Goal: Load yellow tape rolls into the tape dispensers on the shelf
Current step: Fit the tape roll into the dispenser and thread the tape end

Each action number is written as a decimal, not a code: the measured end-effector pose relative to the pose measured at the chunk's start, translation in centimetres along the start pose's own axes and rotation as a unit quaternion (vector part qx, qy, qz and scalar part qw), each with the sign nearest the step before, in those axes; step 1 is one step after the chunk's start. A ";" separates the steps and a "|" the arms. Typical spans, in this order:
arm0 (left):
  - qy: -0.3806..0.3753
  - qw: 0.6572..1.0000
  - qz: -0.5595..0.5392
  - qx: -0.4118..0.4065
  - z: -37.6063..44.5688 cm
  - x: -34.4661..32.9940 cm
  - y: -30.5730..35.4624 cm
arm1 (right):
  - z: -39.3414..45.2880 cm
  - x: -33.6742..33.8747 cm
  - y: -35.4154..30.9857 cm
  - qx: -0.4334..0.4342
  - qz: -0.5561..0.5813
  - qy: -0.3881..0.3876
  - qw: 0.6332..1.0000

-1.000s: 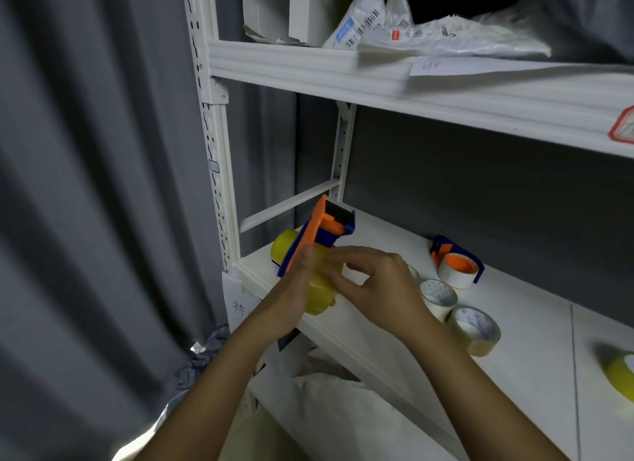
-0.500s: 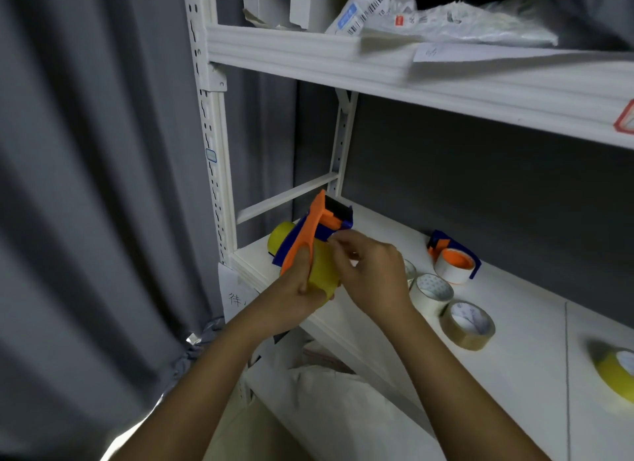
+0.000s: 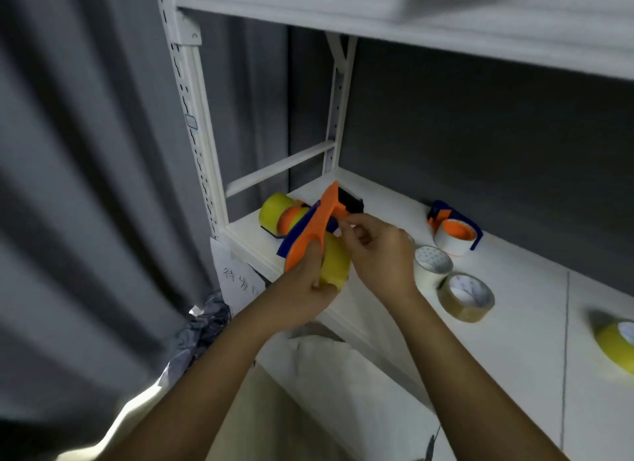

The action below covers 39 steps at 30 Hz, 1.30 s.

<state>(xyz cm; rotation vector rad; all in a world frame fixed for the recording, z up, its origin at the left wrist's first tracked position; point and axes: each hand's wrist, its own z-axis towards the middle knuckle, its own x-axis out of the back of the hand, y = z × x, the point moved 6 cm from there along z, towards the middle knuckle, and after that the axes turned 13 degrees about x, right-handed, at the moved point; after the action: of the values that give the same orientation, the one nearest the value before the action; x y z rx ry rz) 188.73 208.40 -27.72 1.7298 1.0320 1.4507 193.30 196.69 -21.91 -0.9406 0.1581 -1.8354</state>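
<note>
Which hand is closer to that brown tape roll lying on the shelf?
Right. The right hand works just left of the brown tape roll; the left hand is farther left, holding the dispenser.

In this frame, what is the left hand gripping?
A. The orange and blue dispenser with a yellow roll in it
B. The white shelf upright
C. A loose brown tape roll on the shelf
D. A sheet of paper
A: the left hand wraps the lower end of the orange and blue dispenser and its yellow roll, while the right hand pinches near the dispenser's head.
</note>
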 end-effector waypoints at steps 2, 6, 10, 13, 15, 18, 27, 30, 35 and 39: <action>0.009 1.000 -0.016 0.018 0.5 0.0 -0.6 | -0.6 -0.6 1.1 -0.038 0.089 -0.026 0.995; 0.038 0.999 -0.027 0.019 1.9 0.4 -0.6 | -1.8 -1.9 0.7 0.023 0.054 -0.092 0.994; 0.051 0.998 -0.018 0.015 2.8 -0.3 -1.3 | -2.0 -2.1 0.8 0.037 0.017 -0.034 0.999; 0.068 0.998 -0.008 -0.013 3.0 -0.5 -1.9 | -2.7 -3.1 0.6 0.031 -0.008 -0.045 0.998; 0.067 0.998 -0.018 -0.011 3.1 -0.8 -2.7 | -2.8 -3.8 0.5 0.031 -0.052 -0.054 0.997; 0.064 0.998 -0.024 0.003 3.0 -1.1 -4.2 | -3.1 -4.3 1.8 -0.029 -0.010 -0.056 0.998; 0.044 0.997 -0.059 0.031 3.1 -1.7 -5.8 | -4.5 -5.0 0.8 0.043 -0.038 -0.055 0.997; 0.045 0.998 -0.027 0.014 2.6 -1.9 -5.9 | -4.1 -4.8 1.0 0.033 -0.066 -0.055 0.996; 0.069 0.997 -0.027 0.006 2.0 -1.1 -6.1 | -4.4 -5.1 1.3 -0.038 0.079 -0.117 0.989; 0.077 0.997 -0.009 0.000 1.6 -0.7 -5.3 | -4.7 -4.9 0.0 -0.018 0.045 -0.098 0.994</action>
<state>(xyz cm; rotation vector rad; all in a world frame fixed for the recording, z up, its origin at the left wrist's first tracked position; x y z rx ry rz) 189.38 210.37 -32.84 1.6239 1.1248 1.5928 191.01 199.39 -27.73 -1.1142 0.1100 -1.6529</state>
